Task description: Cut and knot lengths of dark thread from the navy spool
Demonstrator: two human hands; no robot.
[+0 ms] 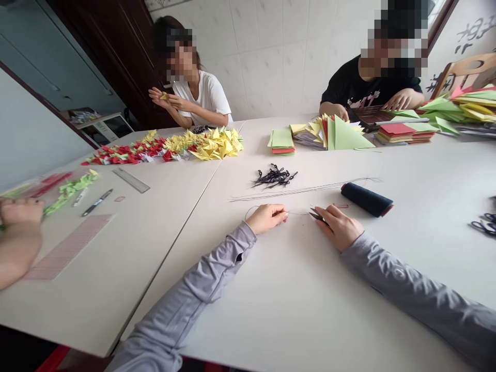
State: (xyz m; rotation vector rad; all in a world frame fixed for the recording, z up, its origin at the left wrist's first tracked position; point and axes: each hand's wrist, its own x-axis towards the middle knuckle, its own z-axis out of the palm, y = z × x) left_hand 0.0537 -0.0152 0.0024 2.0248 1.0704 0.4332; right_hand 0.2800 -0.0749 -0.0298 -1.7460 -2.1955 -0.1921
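Observation:
My left hand [267,218] pinches a thin dark thread [297,213], part of which loops behind the fingers. The thread runs to the right, toward the tips of small thread snips [318,215]. Those snips are gripped in my right hand [341,226], their two dark blades slightly apart and pointing left. Just beyond my right hand lies a spool of dark thread [366,199] on its side. Several long cut threads [287,194] stretch across the table behind both hands. Further back is a small heap of black knotted cords [274,176].
Folded paper cranes [170,147] in red, yellow and green line the far left. Coloured paper stacks [405,133] stand at the far right. A ruler [130,180], a pen [97,202] and another person's arm [21,237] are on the left. Two people sit opposite.

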